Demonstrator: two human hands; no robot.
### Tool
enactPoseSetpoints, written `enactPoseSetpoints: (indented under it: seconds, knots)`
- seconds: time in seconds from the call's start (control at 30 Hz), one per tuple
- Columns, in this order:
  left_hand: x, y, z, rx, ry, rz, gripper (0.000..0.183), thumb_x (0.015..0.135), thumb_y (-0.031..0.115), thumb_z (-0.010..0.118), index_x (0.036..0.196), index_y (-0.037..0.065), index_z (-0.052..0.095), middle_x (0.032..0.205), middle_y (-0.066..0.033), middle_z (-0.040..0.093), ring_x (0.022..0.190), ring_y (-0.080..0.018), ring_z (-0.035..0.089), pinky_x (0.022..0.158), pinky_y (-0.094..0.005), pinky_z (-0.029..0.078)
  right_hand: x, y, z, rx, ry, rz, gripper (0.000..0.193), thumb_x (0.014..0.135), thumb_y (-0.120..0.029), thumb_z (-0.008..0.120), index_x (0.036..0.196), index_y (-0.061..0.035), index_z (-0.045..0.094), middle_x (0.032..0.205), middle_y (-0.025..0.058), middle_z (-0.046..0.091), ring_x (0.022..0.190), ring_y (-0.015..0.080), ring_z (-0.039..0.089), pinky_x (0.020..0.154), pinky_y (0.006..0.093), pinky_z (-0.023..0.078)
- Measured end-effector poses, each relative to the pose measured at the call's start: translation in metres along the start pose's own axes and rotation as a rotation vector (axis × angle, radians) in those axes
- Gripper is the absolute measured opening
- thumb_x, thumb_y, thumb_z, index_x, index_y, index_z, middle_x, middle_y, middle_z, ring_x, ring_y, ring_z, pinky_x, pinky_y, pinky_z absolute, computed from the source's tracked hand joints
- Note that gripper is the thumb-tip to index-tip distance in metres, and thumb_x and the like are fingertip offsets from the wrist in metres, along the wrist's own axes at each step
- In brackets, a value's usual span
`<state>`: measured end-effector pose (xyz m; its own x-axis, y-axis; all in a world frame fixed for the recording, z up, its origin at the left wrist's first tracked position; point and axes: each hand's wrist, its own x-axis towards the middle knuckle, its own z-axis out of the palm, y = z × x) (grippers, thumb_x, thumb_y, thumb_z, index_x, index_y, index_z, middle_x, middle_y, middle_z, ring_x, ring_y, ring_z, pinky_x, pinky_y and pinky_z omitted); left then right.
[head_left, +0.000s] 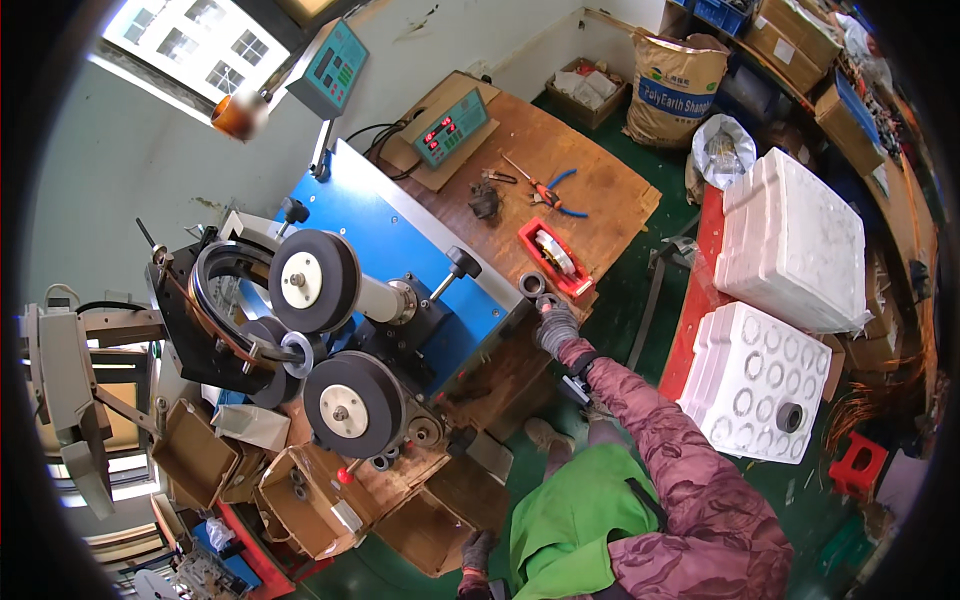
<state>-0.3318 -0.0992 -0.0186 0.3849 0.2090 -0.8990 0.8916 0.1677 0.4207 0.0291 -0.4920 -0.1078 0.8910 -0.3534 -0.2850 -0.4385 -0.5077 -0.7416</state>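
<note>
My right hand [556,328], in a grey knitted glove, reaches to the near corner of the wooden table. Its fingers close on a small dark grey ring [532,285] just beside the blue machine top. A red tape dispenser [556,258] with a pale roll lies right beyond the ring. Low in the view, my left hand [478,552], also gloved, hangs beside an open cardboard box [425,530]. Its fingers are too small and dark to tell whether they hold anything. The winding machine, with two black rollers [352,408] and a large ring frame [225,290], stands to the left.
Pliers with blue handles [565,197] and a screwdriver [535,180] lie on the wooden table [610,190] near a lit control box [450,127]. At right, white foam boxes [795,240] stand on a red surface; one foam tray [760,385] holds a dark ring. Cartons [305,505] stand below the machine.
</note>
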Motion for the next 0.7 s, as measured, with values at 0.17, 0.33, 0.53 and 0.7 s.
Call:
enactPoseSetpoints:
  seconds: [0.17,0.33,0.53,0.7]
  knots:
    - [-0.007,0.006,0.007,0.026,-0.019,0.019,0.031,0.074,0.018,0.069,0.095,-0.004,0.061,0.083,-0.0096,0.062,0.067,-0.0191,0.061,0.063,-0.0281,0.048,-0.018,0.03,0.002,-0.185,0.209,-0.11,0.029,0.075,-0.014,0.05,0.104,-0.008,0.052,0.098,0.0149,0.055,0.091,0.032,0.053,0.081,0.0386,0.043]
    - [-0.004,-0.004,0.005,0.063,-0.01,0.003,0.028,0.076,0.015,0.067,0.096,-0.004,0.061,0.081,-0.0088,0.063,0.067,-0.019,0.061,0.063,-0.0284,0.049,-0.059,0.089,0.012,-0.112,0.194,0.111,0.03,0.077,-0.018,0.053,0.105,-0.0074,0.052,0.097,0.0124,0.058,0.088,0.0311,0.055,0.077,0.037,0.045]
    - [-0.005,-0.012,-0.008,0.018,-0.016,0.029,0.025,0.079,0.012,0.062,0.097,-0.004,0.057,0.085,-0.0139,0.062,0.068,-0.0259,0.063,0.062,-0.032,0.051,-0.048,0.076,0.091,0.097,-0.182,0.338,0.053,0.074,-0.024,0.063,0.117,0.0021,0.043,0.108,0.0201,0.054,0.1,0.0306,0.053,0.086,0.0345,0.043]
    - [-0.007,-0.009,-0.01,0.023,-0.066,0.049,0.027,0.079,0.018,0.064,0.095,-0.003,0.06,0.081,-0.0089,0.063,0.07,-0.0203,0.062,0.062,-0.0285,0.049,-0.063,0.047,0.047,0.081,-0.26,0.268,0.065,0.073,-0.021,0.063,0.127,0.0035,0.035,0.114,0.022,0.051,0.106,0.0324,0.049,0.093,0.0353,0.037]
